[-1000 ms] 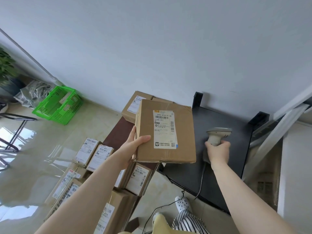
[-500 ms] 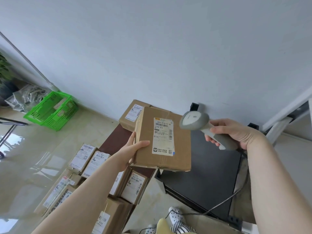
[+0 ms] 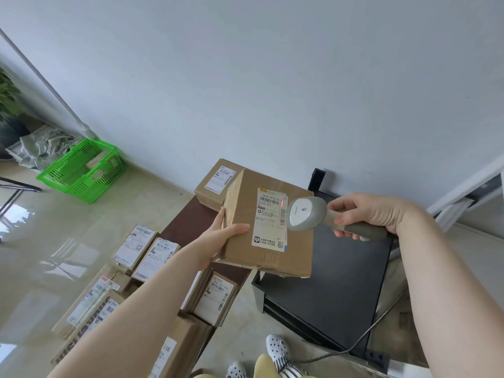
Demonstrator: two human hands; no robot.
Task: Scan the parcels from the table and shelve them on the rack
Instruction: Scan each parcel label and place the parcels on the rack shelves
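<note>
Since a moment ago your right hand has brought the scanner in closer, so its head now sits just over the right edge of the label, where a small red glow shows beside the barcode. Your fingers are curled tight round the scanner's handle, and its cable trails down past the black table on the right. Your left hand grips the parcel by its left edge, thumb across the top face and fingers underneath, holding it in the air above the near end of the brown table. A second box sits at that table's far end. More labelled boxes lie on the floor to the left, and a green basket stands far left by the wall
</note>
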